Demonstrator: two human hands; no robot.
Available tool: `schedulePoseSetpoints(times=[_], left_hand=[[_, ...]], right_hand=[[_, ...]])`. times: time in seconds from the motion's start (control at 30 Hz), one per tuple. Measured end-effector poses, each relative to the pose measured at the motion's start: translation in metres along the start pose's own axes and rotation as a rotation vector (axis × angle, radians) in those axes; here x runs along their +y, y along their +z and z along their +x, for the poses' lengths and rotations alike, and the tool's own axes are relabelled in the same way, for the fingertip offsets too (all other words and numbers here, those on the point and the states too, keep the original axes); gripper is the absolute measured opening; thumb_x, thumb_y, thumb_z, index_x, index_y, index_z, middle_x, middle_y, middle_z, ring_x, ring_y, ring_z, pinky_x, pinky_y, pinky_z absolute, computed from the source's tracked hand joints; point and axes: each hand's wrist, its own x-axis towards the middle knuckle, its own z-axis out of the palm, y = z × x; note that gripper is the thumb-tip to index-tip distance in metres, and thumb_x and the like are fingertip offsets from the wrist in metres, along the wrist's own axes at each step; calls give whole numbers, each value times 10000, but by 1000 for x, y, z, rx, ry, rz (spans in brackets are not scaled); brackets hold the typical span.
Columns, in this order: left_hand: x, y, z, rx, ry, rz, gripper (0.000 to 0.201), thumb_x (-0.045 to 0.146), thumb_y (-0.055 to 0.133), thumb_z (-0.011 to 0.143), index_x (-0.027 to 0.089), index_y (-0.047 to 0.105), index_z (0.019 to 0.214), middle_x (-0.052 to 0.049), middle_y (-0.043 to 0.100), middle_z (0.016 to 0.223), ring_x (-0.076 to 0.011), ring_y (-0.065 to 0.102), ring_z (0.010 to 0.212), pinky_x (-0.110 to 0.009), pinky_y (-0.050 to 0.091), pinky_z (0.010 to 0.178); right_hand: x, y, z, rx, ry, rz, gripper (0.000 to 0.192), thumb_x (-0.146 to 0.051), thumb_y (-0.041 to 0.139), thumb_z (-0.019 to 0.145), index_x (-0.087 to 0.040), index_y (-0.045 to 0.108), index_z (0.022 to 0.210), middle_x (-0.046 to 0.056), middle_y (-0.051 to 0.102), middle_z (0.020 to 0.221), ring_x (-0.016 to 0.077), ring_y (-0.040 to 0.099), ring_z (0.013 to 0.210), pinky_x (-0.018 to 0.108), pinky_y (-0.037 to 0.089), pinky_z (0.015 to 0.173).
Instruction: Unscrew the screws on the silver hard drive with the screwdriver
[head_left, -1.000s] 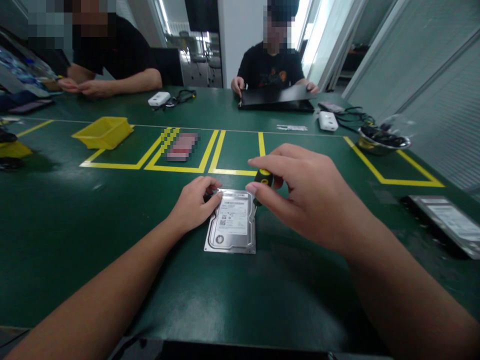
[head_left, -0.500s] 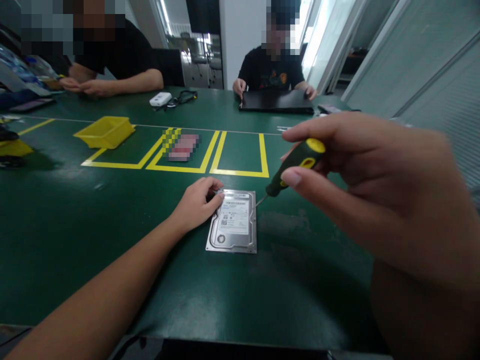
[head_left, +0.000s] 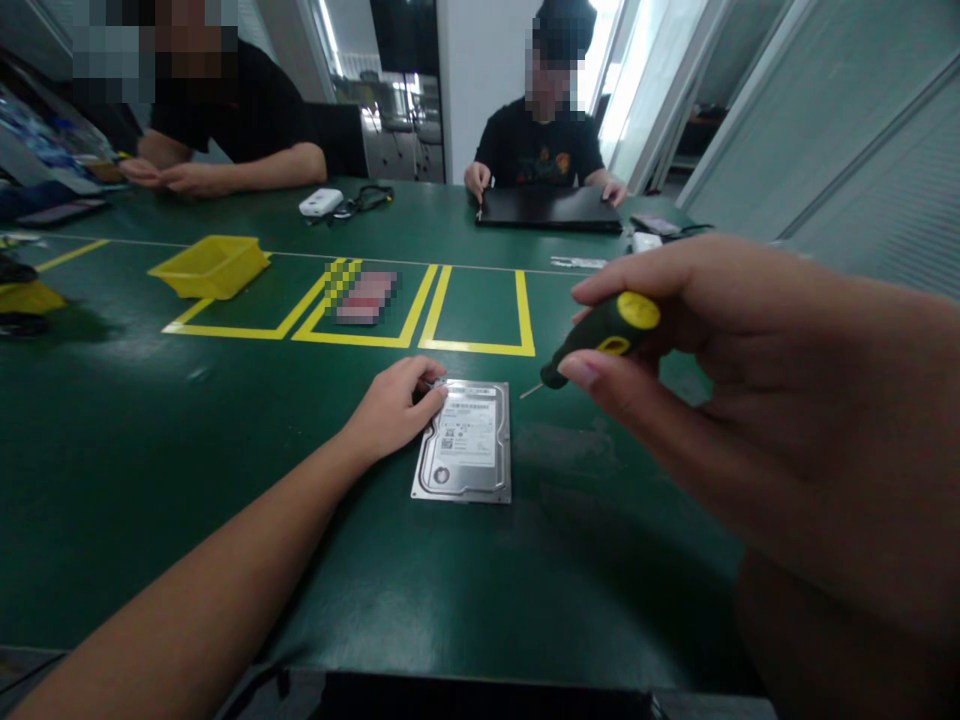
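A silver hard drive (head_left: 469, 435) lies on the green table, its printed label facing up. My left hand (head_left: 397, 405) grips the drive's upper left corner, thumb on top and the other fingers curled at its far edge. In my right hand (head_left: 720, 370) is a dark green and yellow screwdriver (head_left: 592, 335), pinched between thumb and fingers. Its thin shaft slants down to the left, and the tip appears just off the drive's right edge, apart from it.
Yellow tape boxes (head_left: 480, 345) mark the table beyond the drive. A yellow bin (head_left: 214, 268) stands at the left, with a pixelated reddish item (head_left: 366, 298) to its right. Across the table, one person holds a black panel (head_left: 551, 207); another sits near a white adapter (head_left: 321, 203).
My right hand has shifted slightly right, drawing the screwdriver tip away from the drive's right edge; the screwdriver lies a little flatter. My left hand stays on the drive.
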Motion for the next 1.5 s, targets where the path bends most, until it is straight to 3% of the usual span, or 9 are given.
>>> schedulePoseSetpoints(times=[0.23, 0.37, 0.5, 0.7, 1.03, 1.5], left_hand=[[1, -2, 1, -58, -26, -20, 346, 362, 540, 918, 173, 620, 1197, -72, 703, 1065, -212, 663, 909, -360, 521, 828], [1, -2, 2, -78, -28, -38, 351, 372, 538, 918, 172, 625, 1193, -77, 710, 1069, -218, 667, 910, -362, 523, 820], [-1, -2, 3, -89, -20, -43, 346, 378, 535, 920, 171, 633, 1180, -75, 709, 1062, -217, 663, 906, -355, 518, 813], [-2, -3, 3, -92, 10, -24, 332, 390, 521, 927, 166, 650, 1135, -70, 695, 1029, -205, 639, 871, -343, 495, 795], [-1, -4, 4, -105, 13, -7, 323, 384, 507, 933, 170, 655, 1124, -67, 682, 1016, -203, 622, 857, -330, 467, 751], [-2, -3, 5, -107, 7, -4, 330, 398, 506, 936, 177, 660, 1127, -63, 681, 1003, -195, 614, 837, -329, 471, 751]], right_hand=[[-6, -3, -5, -57, -105, -95, 105, -258, 570, 934, -253, 654, 997, 33, 704, 963, 186, 629, 751, 331, 395, 581], [-13, -4, -16, -120, -131, -150, 149, -252, 524, 944, -263, 628, 1050, 37, 693, 1003, 181, 615, 704, 316, 374, 531], [-13, 4, -24, -221, -129, -149, 242, -225, 530, 930, -245, 582, 1166, 63, 670, 1067, 182, 614, 730, 290, 400, 554], [0, 30, -39, -459, -107, -331, 301, -30, 497, 828, -189, 630, 1046, 87, 653, 987, 208, 629, 697, 311, 457, 558], [35, 83, -82, -338, -228, -411, 338, -26, 454, 880, -107, 677, 1121, 198, 687, 1130, 253, 685, 835, 352, 552, 701], [59, 108, -91, -395, -167, -330, 335, -67, 499, 903, -99, 667, 1191, 210, 662, 1234, 260, 699, 967, 362, 581, 818]])
